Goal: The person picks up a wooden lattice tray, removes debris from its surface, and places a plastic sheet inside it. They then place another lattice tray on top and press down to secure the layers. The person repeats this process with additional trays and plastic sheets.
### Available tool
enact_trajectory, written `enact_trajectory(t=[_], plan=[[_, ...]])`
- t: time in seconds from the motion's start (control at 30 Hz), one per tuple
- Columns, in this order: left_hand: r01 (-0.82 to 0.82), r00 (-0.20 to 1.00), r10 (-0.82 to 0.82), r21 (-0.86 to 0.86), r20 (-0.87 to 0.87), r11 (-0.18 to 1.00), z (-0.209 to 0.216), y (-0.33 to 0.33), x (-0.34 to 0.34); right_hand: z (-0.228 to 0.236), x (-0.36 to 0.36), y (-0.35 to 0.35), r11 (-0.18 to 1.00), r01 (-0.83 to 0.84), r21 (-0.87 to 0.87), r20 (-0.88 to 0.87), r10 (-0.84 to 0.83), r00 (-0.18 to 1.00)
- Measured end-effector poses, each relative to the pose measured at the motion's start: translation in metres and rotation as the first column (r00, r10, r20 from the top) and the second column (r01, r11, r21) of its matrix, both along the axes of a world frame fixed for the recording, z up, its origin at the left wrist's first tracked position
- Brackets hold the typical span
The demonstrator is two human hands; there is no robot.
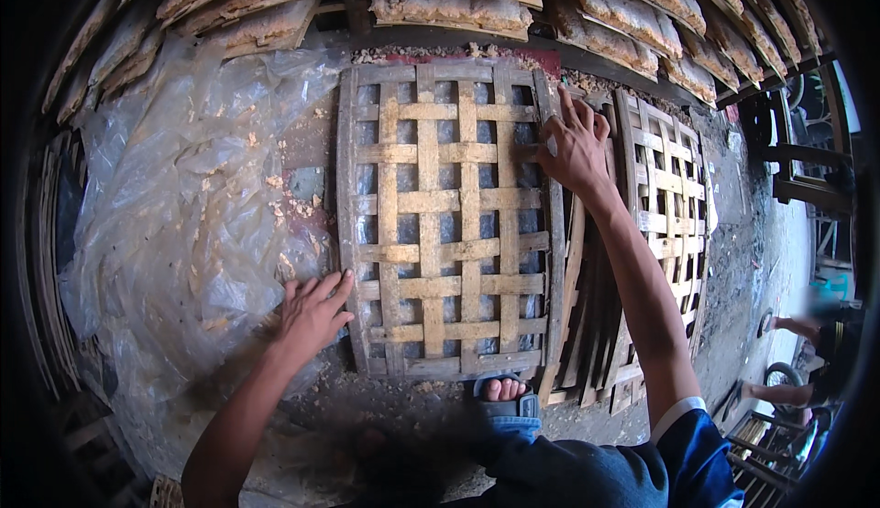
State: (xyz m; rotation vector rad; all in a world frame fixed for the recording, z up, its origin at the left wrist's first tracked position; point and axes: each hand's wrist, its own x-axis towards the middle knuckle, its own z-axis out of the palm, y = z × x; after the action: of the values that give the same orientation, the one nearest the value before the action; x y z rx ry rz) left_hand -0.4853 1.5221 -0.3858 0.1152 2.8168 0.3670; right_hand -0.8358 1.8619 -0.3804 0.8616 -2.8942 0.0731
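A rectangular woven bamboo lattice tray (428, 233) with a greyish wooden frame lies flat in front of me, clear plastic showing through its gaps. My left hand (316, 311) is beside its left edge, fingers spread and holding nothing, the fingertips close to the frame. Over the upper part of the right edge is my right hand (576, 146), fingers apart and the thumb toward the lattice. Something small and white shows on that hand near the thumb. Whether its fingers press on the frame I cannot tell.
Crumpled clear plastic sheeting (211, 205) with crumbs covers the left side. A stack of similar lattice trays (674, 205) stands at the right. Racks hold layered slabs of crumbly orange-white material (454, 8) along the far side. Another person's legs (779, 393) show at far right.
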Motion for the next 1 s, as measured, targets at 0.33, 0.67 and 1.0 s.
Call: enact_trajectory(t=[0.33,0.67,1.0], plan=[[0.007,1.000,-0.007,0.014,0.026,1.000,0.002,0.002,-0.006,-0.034,-0.042,0.000,0.984,0.036,-0.175,0.040,-0.029,0.999],[0.004,1.000,-0.004,0.020,-0.006,1.000,0.001,0.000,-0.003,-0.034,-0.044,0.000,0.997,-0.012,-0.078,-0.090,0.005,0.996],[-0.010,1.000,0.009,0.040,0.025,0.999,0.004,0.002,-0.004,-0.028,-0.045,-0.002,0.998,-0.025,0.054,-0.138,0.032,0.990]])
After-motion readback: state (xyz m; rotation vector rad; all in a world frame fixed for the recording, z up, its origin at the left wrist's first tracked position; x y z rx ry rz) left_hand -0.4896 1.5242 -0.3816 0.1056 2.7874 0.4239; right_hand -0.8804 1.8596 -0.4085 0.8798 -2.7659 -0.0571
